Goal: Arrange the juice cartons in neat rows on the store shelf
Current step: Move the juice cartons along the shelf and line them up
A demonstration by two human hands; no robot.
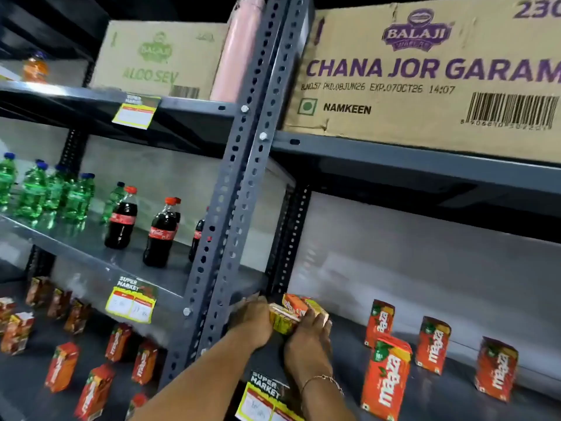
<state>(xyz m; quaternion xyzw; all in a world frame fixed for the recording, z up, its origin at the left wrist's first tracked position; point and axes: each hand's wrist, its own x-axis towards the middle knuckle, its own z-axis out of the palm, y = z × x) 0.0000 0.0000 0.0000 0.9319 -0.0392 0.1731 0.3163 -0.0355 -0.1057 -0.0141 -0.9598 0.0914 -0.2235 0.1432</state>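
Orange Maaza juice cartons stand scattered on the dark lower shelf [346, 357]. My left hand [253, 322] and my right hand [309, 338] together clasp a small bunch of cartons [293, 311], tilted, at the left end of the right bay beside the grey upright. To the right several cartons stand apart: one nearest [385, 378], one behind it [379, 320], another [432, 344] and a far-right one [496, 367]. More cartons [62, 367] stand loosely spaced in the left bay.
A perforated grey upright [239, 189] splits the two bays. Cola bottles [159, 232] and green bottles [33, 192] stand on the middle-left shelf. Cardboard boxes [425, 71] sit on top shelves. A yellow price tag [264, 402] hangs on the shelf's front edge.
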